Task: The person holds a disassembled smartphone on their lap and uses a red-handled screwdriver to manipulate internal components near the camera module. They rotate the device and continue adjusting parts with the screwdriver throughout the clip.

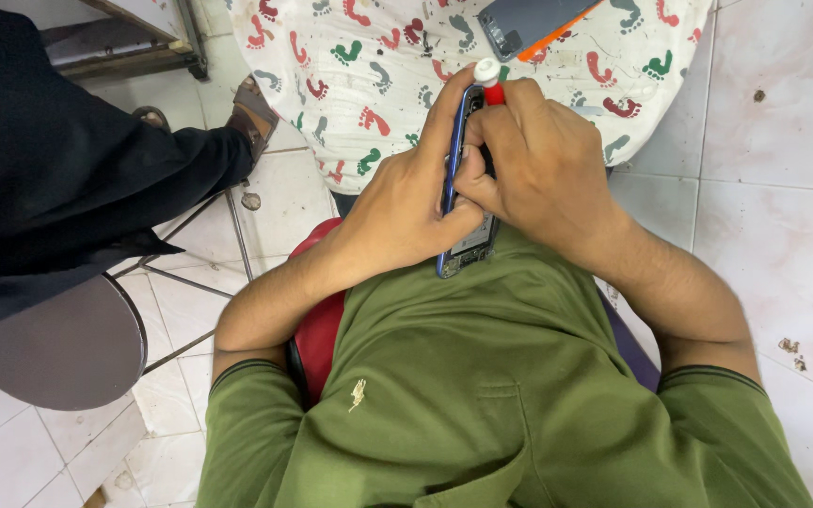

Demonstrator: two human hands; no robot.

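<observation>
Green polo cloth (pixel 482 414) fills the near edge at 6 o'clock, and just beyond it both bare forearms rise toward the middle. The left hand (pixel 405 202) is wrapped around a blue-framed phone (pixel 463 246), fingers curled up its left edge and thumb across the bottom, so the phone stands on edge, its lower end touching the shirt. The right hand (pixel 540 160), at 1 o'clock of the left, is closed around a red-handled tool with a white cap (pixel 489 81), the fingers bunched tight and pressing down into the open side of the phone; the tool's tip is hidden behind the fingers. A red seat (pixel 320 325) shows under the left elbow at 8 o'clock. Farther out, at 12 o'clock, a white cloth printed with coloured footprints (pixel 369 85) lies over a surface, with a grey phone back panel (pixel 529 23) and an orange strip on it. At 9 o'clock a person in dark trousers (pixel 58 179) sits on a round stool (pixel 58 348), one sandalled foot (pixel 252 113) on the pale floor tiles (pixel 783 235)

As I judge it, the tool could slip and gouge the phone's insides or jab the left thumb, since the phone is braced only by one hand and the shirt
</observation>
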